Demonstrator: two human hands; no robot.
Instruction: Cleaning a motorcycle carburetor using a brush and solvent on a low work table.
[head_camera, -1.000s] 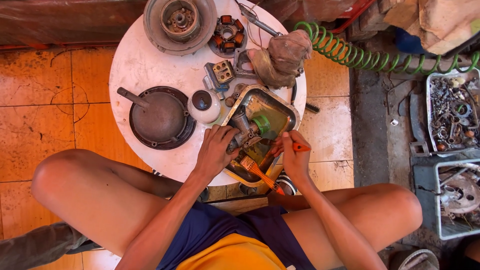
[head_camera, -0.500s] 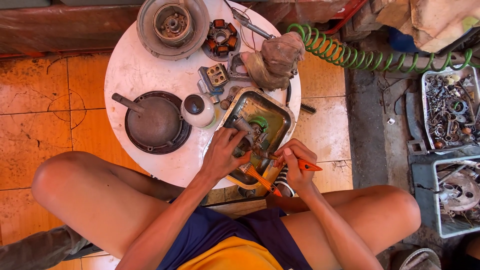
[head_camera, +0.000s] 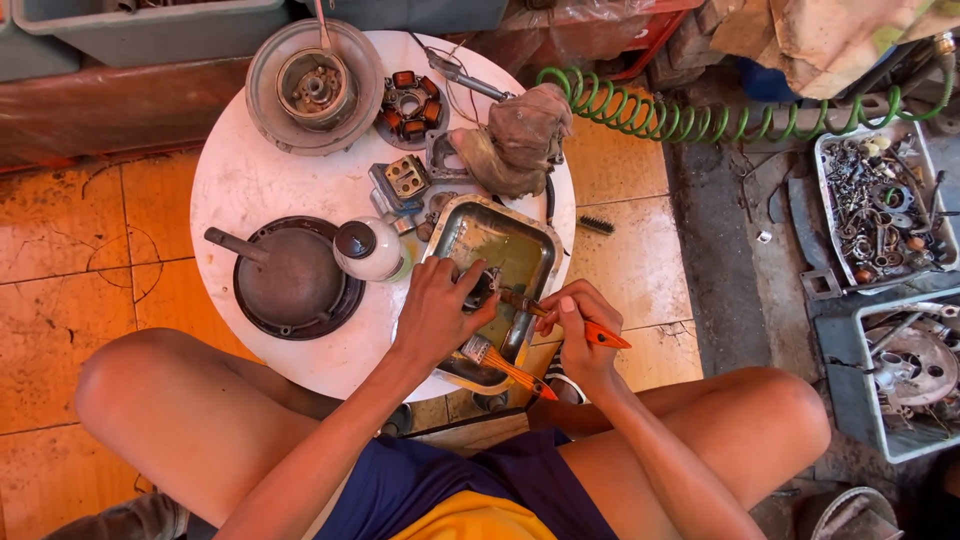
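a metal tray (head_camera: 535, 240) rests on the near right part of a round white table (head_camera: 240, 180). the tray is rectangular with rounded corners; its floor is wet, with a greenish-brown film. a small dark part (head_camera: 482, 285) sits inside the tray near its left wall; its shape is too obscured to tell further.

the left hand (head_camera: 437, 312) reaches over the tray's left rim, palm down, fingers curled and closed around the part. the forearm runs back toward the lower left, across the near table edge.

the right hand (head_camera: 580, 335) is just right of the tray, clenched on an orange-handled brush (head_camera: 560, 318). the brush tip points left and meets the part; the handle end sticks out to the right past the fingers. a second brush (head_camera: 505, 368) with an orange handle lies across the tray's near end, below the left hand, not held.

on the table left of the tray: a white pot (head_camera: 368, 250) with a dark cap, and beside it a dark round cover (head_camera: 295, 280). at the far edge: a flywheel (head_camera: 313, 85) and a stator (head_camera: 410, 103) with copper coils. a rag (head_camera: 515, 135) lies just beyond the tray. a green coiled hose (head_camera: 680, 115) runs along the floor at right, near bins of parts (head_camera: 880, 200).
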